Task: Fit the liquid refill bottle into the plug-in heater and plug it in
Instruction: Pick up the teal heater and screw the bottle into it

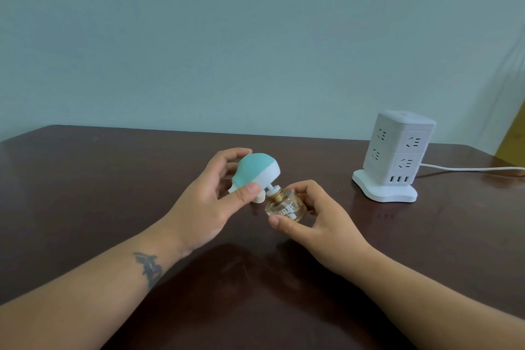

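LEFT GRIP: left hand point(208, 196) holds heater point(253, 173), tilted, socket facing right-down | RIGHT GRIP: right hand point(314, 214) pinches refill bottle point(286, 207), wick point(273, 187) pointing up-left, tip just at heater opening | AXES: nearly aligned, not seated | ROOM: power tower point(396, 155) far right on table point(113, 179), well apart

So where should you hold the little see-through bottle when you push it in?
Hold the refill bottle by its wide round body, from the right side, as the right hand does. Its thin wick and threaded neck point up-left toward the heater in the left hand, so they probably need to stay clear.
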